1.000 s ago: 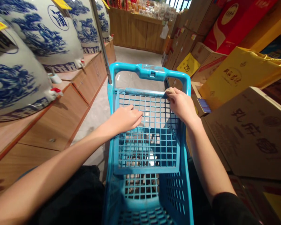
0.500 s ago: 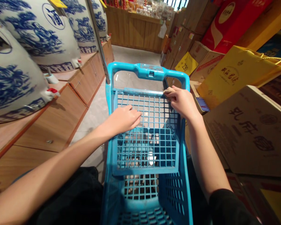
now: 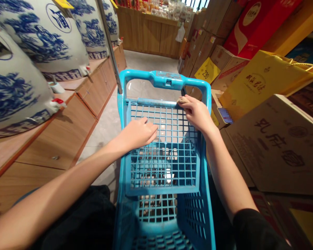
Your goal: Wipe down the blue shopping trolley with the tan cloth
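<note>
Looking down a shop aisle from head height, over two bare forearms and a blue plastic trolley [image 3: 165, 180] that fills the centre. Lined on the left with very large white and blue ceramic jars [image 3: 18, 76], each fitted with a small tap, standing on a low wooden shelf [image 3: 67, 132]; contents hidden. Stacked on the right with closed brown cardboard boxes [image 3: 279, 146], red cartons above, and a yellow paper gift bag [image 3: 263, 83] with cord handles lying tilted on top; nothing visible inside any of them. Holding no goods in the trolley's deep basket, only floor seen through its mesh. Folded flat across the basket top, a blue grid flap [image 3: 163, 152], hinged at a bar just under the curved handle [image 3: 167, 79]. Resting palm down on the near left part of that flap, the left hand [image 3: 137, 133], fingers loosely curled and gripping nothing. Closed around the right end of the hinge bar, the right hand [image 3: 197, 113], pinching a small brownish scrap [image 3: 183, 100] against it; hard to tell what the scrap is.
</note>
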`<state>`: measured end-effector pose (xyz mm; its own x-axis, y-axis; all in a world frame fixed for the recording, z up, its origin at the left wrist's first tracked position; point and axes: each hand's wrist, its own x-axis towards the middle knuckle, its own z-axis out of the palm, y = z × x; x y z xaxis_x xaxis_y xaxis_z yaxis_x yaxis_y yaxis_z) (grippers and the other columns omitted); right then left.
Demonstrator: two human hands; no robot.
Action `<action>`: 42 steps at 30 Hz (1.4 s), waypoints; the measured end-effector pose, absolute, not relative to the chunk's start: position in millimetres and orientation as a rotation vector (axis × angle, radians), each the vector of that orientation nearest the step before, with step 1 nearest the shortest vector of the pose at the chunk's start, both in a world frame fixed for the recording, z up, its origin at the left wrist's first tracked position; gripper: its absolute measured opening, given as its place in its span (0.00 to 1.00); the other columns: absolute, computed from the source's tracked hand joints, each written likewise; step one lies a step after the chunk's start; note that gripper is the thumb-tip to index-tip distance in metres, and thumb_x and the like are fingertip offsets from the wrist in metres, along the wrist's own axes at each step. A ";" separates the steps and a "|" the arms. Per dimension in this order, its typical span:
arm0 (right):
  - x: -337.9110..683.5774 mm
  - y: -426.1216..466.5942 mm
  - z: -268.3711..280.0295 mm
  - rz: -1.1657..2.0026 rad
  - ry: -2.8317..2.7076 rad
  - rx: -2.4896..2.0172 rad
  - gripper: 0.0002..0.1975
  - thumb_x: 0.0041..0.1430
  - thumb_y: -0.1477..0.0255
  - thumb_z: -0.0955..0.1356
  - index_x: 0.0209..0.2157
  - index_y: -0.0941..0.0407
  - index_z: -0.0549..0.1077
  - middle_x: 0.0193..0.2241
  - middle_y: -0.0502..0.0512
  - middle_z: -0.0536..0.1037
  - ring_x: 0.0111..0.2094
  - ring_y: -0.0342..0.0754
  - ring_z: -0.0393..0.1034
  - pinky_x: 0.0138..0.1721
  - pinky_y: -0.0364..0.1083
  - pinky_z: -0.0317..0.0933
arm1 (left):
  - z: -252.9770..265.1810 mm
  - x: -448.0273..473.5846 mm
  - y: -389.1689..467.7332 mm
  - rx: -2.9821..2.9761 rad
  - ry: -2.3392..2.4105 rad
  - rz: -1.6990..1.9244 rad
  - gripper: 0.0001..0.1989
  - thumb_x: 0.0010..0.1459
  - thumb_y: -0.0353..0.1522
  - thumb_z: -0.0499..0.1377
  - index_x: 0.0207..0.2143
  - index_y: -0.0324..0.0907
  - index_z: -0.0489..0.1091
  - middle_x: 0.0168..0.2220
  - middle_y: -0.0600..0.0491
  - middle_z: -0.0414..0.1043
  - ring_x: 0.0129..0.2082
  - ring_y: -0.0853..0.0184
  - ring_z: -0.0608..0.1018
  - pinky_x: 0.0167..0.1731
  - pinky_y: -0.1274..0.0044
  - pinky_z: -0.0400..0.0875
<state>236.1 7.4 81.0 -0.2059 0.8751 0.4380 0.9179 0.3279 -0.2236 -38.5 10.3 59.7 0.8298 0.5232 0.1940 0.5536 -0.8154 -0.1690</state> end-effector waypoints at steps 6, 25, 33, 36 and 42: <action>237.3 8.3 81.4 -0.078 -2.043 -1.594 0.24 0.60 0.84 0.63 0.46 0.51 0.87 0.58 0.53 0.82 0.66 0.60 0.72 0.68 0.64 0.67 | 60.9 -39.2 9.8 -2.811 -0.884 -0.185 0.14 0.72 0.32 0.53 0.39 0.39 0.79 0.30 0.46 0.77 0.39 0.56 0.77 0.30 0.73 0.64; 235.6 3.9 89.7 -0.131 -2.065 -1.656 0.22 0.62 0.83 0.62 0.42 0.55 0.86 0.51 0.60 0.83 0.55 0.60 0.77 0.56 0.57 0.72 | 64.3 -37.0 7.2 -2.834 -0.910 -0.131 0.13 0.71 0.32 0.55 0.40 0.39 0.80 0.30 0.46 0.78 0.40 0.56 0.78 0.30 0.73 0.66; 245.1 -0.1 89.7 -0.102 -2.003 -1.672 0.19 0.64 0.80 0.63 0.42 0.53 0.87 0.49 0.59 0.85 0.52 0.59 0.79 0.56 0.58 0.74 | 66.2 -38.6 6.7 -2.807 -0.931 -0.120 0.14 0.73 0.33 0.54 0.42 0.42 0.81 0.33 0.48 0.80 0.41 0.57 0.79 0.29 0.73 0.63; 244.5 -3.8 86.2 -0.104 -2.006 -1.725 0.21 0.63 0.82 0.63 0.46 0.54 0.86 0.55 0.61 0.83 0.59 0.63 0.77 0.61 0.62 0.72 | 65.5 -37.6 6.5 -2.791 -0.916 -0.124 0.13 0.72 0.33 0.55 0.41 0.42 0.80 0.31 0.48 0.80 0.40 0.57 0.80 0.27 0.74 0.61; 221.2 -7.0 56.4 -0.003 -2.216 -1.476 0.35 0.58 0.87 0.60 0.62 0.52 0.77 0.74 0.53 0.64 0.78 0.54 0.51 0.79 0.66 0.45 | 62.6 -38.3 9.8 -2.754 -0.856 -0.120 0.13 0.71 0.33 0.56 0.39 0.41 0.80 0.30 0.48 0.80 0.38 0.57 0.80 0.27 0.74 0.62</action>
